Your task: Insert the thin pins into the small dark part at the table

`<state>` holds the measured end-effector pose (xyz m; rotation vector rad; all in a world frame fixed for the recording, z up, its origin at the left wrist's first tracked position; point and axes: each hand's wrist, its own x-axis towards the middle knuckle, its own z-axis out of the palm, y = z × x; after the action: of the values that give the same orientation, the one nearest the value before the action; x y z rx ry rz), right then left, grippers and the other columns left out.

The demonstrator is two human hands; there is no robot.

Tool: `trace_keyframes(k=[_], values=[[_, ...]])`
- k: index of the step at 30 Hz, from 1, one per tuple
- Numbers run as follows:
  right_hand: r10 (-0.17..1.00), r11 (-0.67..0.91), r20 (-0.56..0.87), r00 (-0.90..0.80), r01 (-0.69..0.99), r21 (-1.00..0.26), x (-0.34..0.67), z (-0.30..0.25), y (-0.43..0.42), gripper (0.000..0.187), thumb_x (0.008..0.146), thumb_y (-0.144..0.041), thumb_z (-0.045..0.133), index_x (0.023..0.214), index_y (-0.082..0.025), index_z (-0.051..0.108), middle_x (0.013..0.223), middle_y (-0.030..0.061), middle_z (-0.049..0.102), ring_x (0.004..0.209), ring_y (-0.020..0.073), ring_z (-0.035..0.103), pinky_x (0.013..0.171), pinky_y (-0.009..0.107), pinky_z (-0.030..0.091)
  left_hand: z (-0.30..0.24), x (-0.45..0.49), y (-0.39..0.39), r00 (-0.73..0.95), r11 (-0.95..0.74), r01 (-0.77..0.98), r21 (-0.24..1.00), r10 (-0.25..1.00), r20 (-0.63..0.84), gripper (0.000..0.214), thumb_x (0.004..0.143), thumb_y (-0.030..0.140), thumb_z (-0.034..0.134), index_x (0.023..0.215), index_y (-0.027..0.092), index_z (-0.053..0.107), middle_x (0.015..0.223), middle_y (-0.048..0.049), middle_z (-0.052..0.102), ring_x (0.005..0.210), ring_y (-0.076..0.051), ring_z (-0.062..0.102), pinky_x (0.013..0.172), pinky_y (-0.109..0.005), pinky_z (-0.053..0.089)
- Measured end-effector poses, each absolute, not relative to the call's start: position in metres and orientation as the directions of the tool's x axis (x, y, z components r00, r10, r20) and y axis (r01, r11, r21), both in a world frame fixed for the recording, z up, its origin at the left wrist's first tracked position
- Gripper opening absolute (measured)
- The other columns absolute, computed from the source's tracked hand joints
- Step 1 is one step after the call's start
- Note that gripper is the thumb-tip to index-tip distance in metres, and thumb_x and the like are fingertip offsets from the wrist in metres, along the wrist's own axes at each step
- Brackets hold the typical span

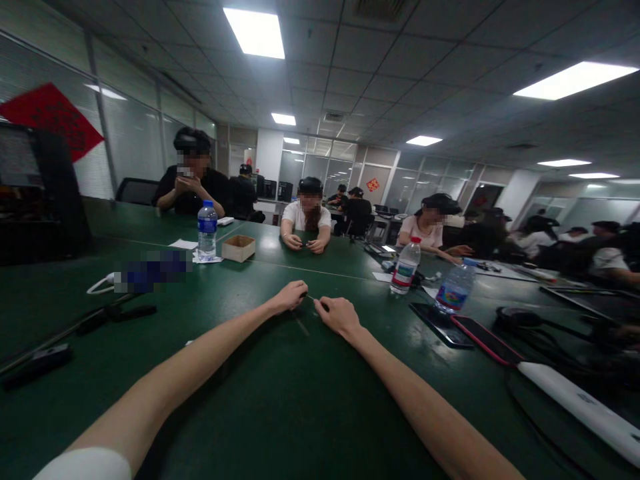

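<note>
The room [440, 40] is stretching away under lit ceiling panels [254, 32], with glass partitions running along its sides. The green surface [240, 427] is filling most of my view below, its finish catching the light. One person [307, 217] is sitting at the far edge opposite me; another [200, 177] is sitting toward the far left corner. A black case [45, 230] is standing by the left edge. Toward the right edge, a long white bar [583, 403] is lying, with a red-capped bottle [405, 267] standing farther in. A blue-capped bottle [207, 233] and a small open box [239, 249] are standing left of centre, nearer the far edge.

My left hand [291, 295] and right hand [337, 315] are meeting almost midway between the left and right edges, their fingers closing narrowly on a thin piece [311, 297]. It is spanning the short gap between my fingertips; what it is, I cannot be sure. With so little showing, I should be pinching lightly at both ends, bracing my wrists low near the surface, and letting both hands be moving evenly, since a sudden pull could be bending or snapping it.
</note>
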<state>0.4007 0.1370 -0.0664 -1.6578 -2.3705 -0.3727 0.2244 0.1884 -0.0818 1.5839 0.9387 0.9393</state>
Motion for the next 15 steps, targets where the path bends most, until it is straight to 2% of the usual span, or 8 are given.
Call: trace_keyframes(k=[4,9,11,15], values=[[0.878,0.333,0.33,-0.347,0.938,0.099,0.399,-0.065,0.135,0.057,0.093,-0.052,0.019,0.089,-0.021,0.066,0.083,0.0066,0.069,0.07,0.0148,0.062,0.062,0.022,0.038,-0.083,0.225,0.191,0.39,-0.145,0.087,0.986,0.915,0.1,0.019,0.08,0.038,0.043,0.075,0.019,0.042,0.048,0.0067,0.033,0.034,-0.006,0.028,0.035,-0.017,0.018],[0.798,0.504,0.276,-0.536,0.844,0.184,0.392,-0.063,0.13,0.054,0.092,-0.054,0.023,0.085,-0.023,0.067,0.085,0.005,0.069,0.072,0.0155,0.062,0.064,0.023,0.038,-0.088,0.227,0.198,0.338,-0.075,0.033,0.997,0.939,0.06,0.017,0.078,0.036,0.043,0.075,0.02,0.042,0.047,0.0065,0.034,0.033,-0.007,0.027,0.034,-0.018,0.016],[0.817,0.46,0.304,-0.49,0.872,0.169,0.392,-0.064,0.13,0.055,0.092,-0.054,0.022,0.087,-0.023,0.067,0.086,0.0051,0.069,0.074,0.016,0.063,0.065,0.023,0.038,-0.09,0.226,0.201,0.343,-0.065,0.009,0.998,0.938,0.058,0.017,0.078,0.036,0.044,0.074,0.02,0.041,0.047,0.0068,0.033,0.033,-0.006,0.026,0.034,-0.017,0.015],[0.89,0.288,0.348,-0.295,0.955,0.073,0.395,-0.068,0.133,0.059,0.093,-0.055,0.017,0.092,-0.023,0.066,0.088,0.0062,0.069,0.075,0.0161,0.062,0.066,0.023,0.038,-0.094,0.224,0.205,0.373,-0.033,-0.019,0.999,0.927,0.038,0.019,0.077,0.038,0.045,0.075,0.02,0.041,0.046,0.0077,0.031,0.033,-0.006,0.026,0.034,-0.016,0.014]])
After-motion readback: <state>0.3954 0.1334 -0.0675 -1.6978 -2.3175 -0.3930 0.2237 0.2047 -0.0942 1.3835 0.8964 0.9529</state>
